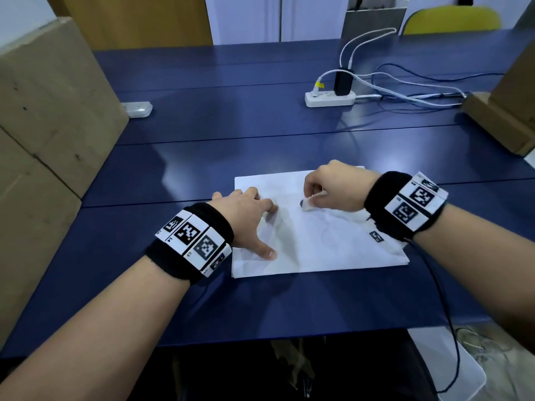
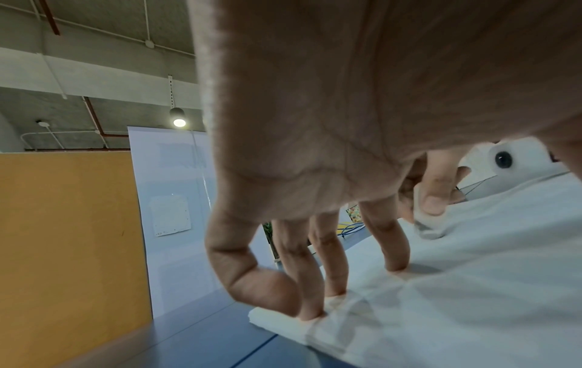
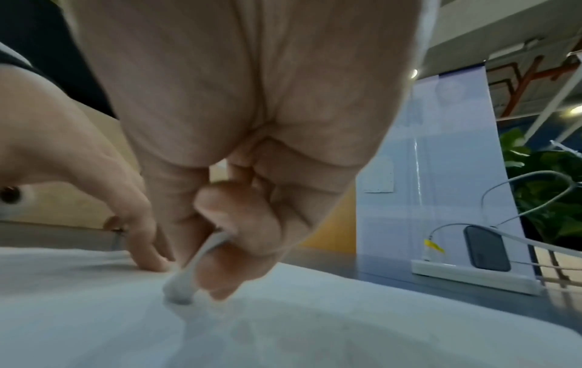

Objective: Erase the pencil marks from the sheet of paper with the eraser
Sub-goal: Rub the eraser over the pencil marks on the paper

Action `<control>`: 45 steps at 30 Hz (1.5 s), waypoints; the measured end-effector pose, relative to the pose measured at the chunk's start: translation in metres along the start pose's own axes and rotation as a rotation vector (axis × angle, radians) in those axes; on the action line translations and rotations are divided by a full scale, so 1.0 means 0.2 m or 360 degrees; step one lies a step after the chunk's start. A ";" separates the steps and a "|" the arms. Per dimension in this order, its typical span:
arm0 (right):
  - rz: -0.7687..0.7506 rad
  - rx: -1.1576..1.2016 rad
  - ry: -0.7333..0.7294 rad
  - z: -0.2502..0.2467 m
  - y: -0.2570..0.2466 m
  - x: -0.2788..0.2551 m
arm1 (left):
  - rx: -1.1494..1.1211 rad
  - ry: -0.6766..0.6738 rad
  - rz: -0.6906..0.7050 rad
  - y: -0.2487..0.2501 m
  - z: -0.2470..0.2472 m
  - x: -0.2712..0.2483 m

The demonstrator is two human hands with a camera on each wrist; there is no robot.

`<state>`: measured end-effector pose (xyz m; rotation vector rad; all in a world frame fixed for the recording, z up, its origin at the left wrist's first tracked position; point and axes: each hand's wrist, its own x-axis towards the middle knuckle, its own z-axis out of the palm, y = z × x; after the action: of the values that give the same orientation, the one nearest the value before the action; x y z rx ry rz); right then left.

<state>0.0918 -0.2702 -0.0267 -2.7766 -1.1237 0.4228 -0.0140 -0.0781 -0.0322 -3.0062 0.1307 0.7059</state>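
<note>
While the left hand (image 1: 246, 215) lay spread on the sheet of paper (image 1: 318, 250), its fingers were straight and its fingertips (image 2: 396, 264) pressed down on the left part of the page, with the thumb stretched toward the near edge. From the left wrist view, the fingertips stood on the paper close to its far left corner, where the sheet looked slightly rumpled.

The right hand (image 1: 338, 186) was curled over the upper middle of the paper and pinched a white eraser (image 1: 307, 204) between thumb and fingers. The eraser's lower tip, grey with smudge, touched the sheet just beside the left index finger but apart from it. In the right wrist view the eraser (image 3: 189, 278) ran down at a slant from the closed fingers to the page.

Faint pencil marks (image 1: 330, 227) showed as thin curved lines on the paper near the right wrist; their shape was too pale to make out. The paper lay flat on a dark blue table (image 1: 202, 299), near its front edge and between the two forearms.

Farther back on the table sat a white power strip (image 1: 330, 98) with a black charger (image 1: 343, 82) plugged in and several cables (image 1: 411, 94) trailing right. Cardboard boxes (image 1: 43, 125) stood at the left side, and a small pale case (image 1: 139, 109) lay beside them.
</note>
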 end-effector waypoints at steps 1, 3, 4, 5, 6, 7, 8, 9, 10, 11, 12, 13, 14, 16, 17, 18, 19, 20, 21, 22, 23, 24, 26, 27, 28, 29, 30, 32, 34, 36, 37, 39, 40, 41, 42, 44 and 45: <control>-0.0065 0.0046 -0.0076 0.01 0.00 -0.02 | -0.0002 0.0004 0.0004 0.00 0.00 0.00; -0.0235 0.0113 -0.0406 0.02 -0.02 -0.08 | -0.0011 0.0009 0.0012 0.00 0.01 0.00; -0.0287 0.0143 -0.0577 0.03 -0.04 -0.11 | -0.0013 0.0007 0.0015 0.00 0.01 0.00; -0.0330 0.0162 -0.0667 0.03 -0.06 -0.13 | -0.0016 0.0003 0.0014 -0.01 0.01 0.00; -0.0355 0.0173 -0.0670 0.02 -0.06 -0.13 | -0.0016 0.0002 0.0014 0.00 0.01 0.00; -0.0345 0.0175 -0.0600 0.02 -0.05 -0.11 | -0.0012 0.0003 0.0015 0.00 0.01 0.00; -0.0300 0.0167 -0.0482 0.02 -0.04 -0.08 | -0.0006 0.0004 0.0012 0.00 0.01 0.00; -0.0212 0.0137 -0.0337 0.01 -0.02 -0.05 | -0.0009 0.0007 0.0008 0.00 0.01 0.00; -0.0112 0.0089 -0.0188 0.00 0.00 -0.02 | -0.0010 0.0004 0.0003 0.00 0.00 0.00; -0.0043 0.0042 -0.0070 0.00 0.01 -0.01 | -0.0009 0.0004 0.0001 0.00 0.00 0.00; -0.0043 0.0020 -0.0015 0.00 0.03 0.00 | 0.0000 0.0003 -0.0002 0.01 0.00 0.01; -0.0104 0.0017 -0.0046 0.01 0.02 -0.01 | 0.0008 0.0005 -0.0001 0.00 0.00 0.00; -0.0204 0.0029 -0.0163 0.02 0.01 -0.04 | 0.0021 0.0010 0.0000 0.00 0.00 0.00; -0.0418 0.0109 -0.0502 0.04 -0.03 -0.08 | 0.0045 0.0006 -0.0005 0.00 0.00 0.02; -0.0495 0.0124 -0.0633 0.06 -0.04 -0.10 | 0.0053 0.0004 -0.0006 0.01 -0.01 0.03; -0.0544 0.0120 -0.0668 0.06 -0.05 -0.11 | 0.0062 -0.0006 -0.0011 0.01 -0.01 0.04; -0.0557 0.0099 -0.0605 0.06 -0.05 -0.09 | 0.0066 -0.0010 -0.0017 0.01 -0.01 0.04; -0.0530 0.0067 -0.0488 0.05 -0.03 -0.05 | 0.0067 -0.0010 -0.0022 0.01 -0.02 0.05; -0.0456 0.0040 -0.0351 0.03 -0.01 -0.01 | 0.0062 -0.0010 -0.0028 0.01 -0.02 0.05; -0.0358 0.0018 -0.0236 0.01 0.01 0.03 | 0.0052 -0.0009 -0.0032 0.01 -0.02 0.05; -0.0276 0.0011 -0.0159 0.00 0.03 0.05 | 0.0040 -0.0009 -0.0033 0.01 -0.02 0.05; -0.0237 0.0012 -0.0134 0.00 0.04 0.06 | 0.0030 -0.0006 -0.0029 0.01 -0.02 0.05; -0.0291 0.0008 -0.0195 0.01 0.04 0.02 | 0.0008 0.0011 -0.0013 0.00 -0.01 0.05; -0.0365 0.0014 -0.0289 0.02 0.02 -0.02 | -0.0006 0.0022 -0.0001 -0.01 -0.01 0.05; -0.0442 0.0037 -0.0412 0.03 0.01 -0.06 | -0.0015 0.0028 0.0012 -0.02 0.00 0.04; -0.0487 0.0071 -0.0524 0.04 -0.01 -0.09 | -0.0023 0.0028 0.0027 -0.03 0.00 0.04; -0.0489 0.0114 -0.0584 0.05 -0.01 -0.11 | -0.0037 0.0023 0.0039 -0.04 0.00 0.03; -0.0383 0.0187 -0.0469 0.04 0.01 -0.08 | -0.0062 0.0013 0.0040 -0.07 0.00 0.02; -0.0193 0.0190 -0.0224 0.02 0.04 -0.02 | -0.0089 0.0020 0.0032 -0.10 0.01 0.01; -0.0071 0.0153 -0.0072 0.01 0.04 0.00 | -0.0113 0.0025 0.0034 -0.12 0.02 0.00; -0.0069 0.0148 -0.0072 0.01 0.03 -0.01 | -0.0117 0.0024 0.0033 -0.12 0.02 -0.01; -0.0163 0.0130 -0.0218 0.02 0.02 -0.07 | -0.0124 0.0018 0.0024 -0.11 0.02 0.00; -0.0229 0.0116 -0.0331 0.03 0.00 -0.11 | -0.0133 0.0024 0.0023 -0.11 0.02 0.00; -0.0268 0.0112 -0.0427 0.04 -0.03 -0.15 | -0.0140 0.0024 0.0024 -0.10 0.01 0.01; -0.0272 0.0115 -0.0471 0.05 -0.05 -0.18 | -0.0145 0.0025 0.0026 -0.10 0.01 0.01; -0.0240 0.0123 -0.0428 0.06 -0.06 -0.21 | -0.0135 0.0020 0.0027 -0.09 0.00 0.01; -0.0224 0.0128 -0.0399 0.06 -0.07 -0.22 | -0.0122 0.0021 0.0031 -0.09 -0.01 0.01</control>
<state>0.0493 -0.2907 -0.0266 -2.6075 -1.3113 0.7977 -0.0101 -0.0601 -0.0308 -3.0868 0.1369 0.7086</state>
